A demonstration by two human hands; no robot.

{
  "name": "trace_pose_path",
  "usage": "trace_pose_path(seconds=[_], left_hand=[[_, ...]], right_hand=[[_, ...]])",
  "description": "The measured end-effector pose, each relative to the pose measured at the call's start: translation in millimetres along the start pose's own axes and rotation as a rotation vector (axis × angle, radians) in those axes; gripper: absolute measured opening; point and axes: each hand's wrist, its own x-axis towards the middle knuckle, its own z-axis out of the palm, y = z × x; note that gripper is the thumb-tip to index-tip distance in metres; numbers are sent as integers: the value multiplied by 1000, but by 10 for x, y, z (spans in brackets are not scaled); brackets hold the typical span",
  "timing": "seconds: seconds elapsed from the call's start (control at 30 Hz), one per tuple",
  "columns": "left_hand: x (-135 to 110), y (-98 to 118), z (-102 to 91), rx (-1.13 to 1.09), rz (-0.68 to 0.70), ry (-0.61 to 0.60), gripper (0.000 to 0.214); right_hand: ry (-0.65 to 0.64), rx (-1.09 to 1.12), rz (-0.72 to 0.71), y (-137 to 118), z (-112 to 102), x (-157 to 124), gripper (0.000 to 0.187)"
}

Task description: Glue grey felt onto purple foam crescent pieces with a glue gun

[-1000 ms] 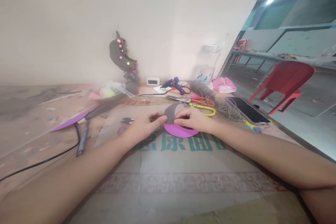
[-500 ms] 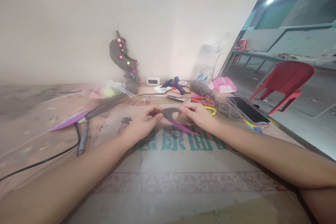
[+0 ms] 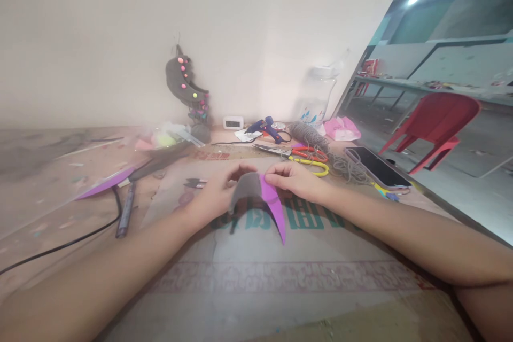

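Both my hands hold a crescent-shaped piece (image 3: 269,200) above the cardboard sheet (image 3: 276,267): part of it is bare purple, part is covered in grey yarn. My left hand (image 3: 216,192) pinches the grey-covered end, fingers closed round it. My right hand (image 3: 294,179) pinches the top edge where the purple begins. The purple tip points down toward me.
Orange and yellow scissors (image 3: 306,157), grey yarn (image 3: 320,144), a phone (image 3: 377,168), a blue glue gun (image 3: 262,127), a clear jar (image 3: 318,97) and a small clock (image 3: 233,123) lie behind my hands. A purple disc (image 3: 105,183), a black cable (image 3: 80,240) and a grey beaded crescent (image 3: 184,84) are at left. A red chair (image 3: 436,120) stands to the right.
The piece has been lifted off the cardboard and turned over: it first lay flat as a purple disc, then went edge-on, and now hangs with its purple tip toward me.
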Motion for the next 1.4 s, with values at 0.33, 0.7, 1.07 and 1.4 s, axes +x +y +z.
trace_pose_path(seconds=[0.33, 0.7, 1.07, 1.4], left_hand=[[28, 18, 13, -10, -162, 118, 33], [79, -21, -27, 5, -145, 200, 34], [77, -70, -14, -35, -150, 187, 36], [76, -72, -12, -35, -168, 184, 33]], right_hand=[[172, -39, -1, -12, 46, -15, 34], [256, -271, -142, 33, -202, 86, 30], [513, -732, 9, 115, -1018, 889, 50], [489, -755, 91, 352, -939, 1478, 35]])
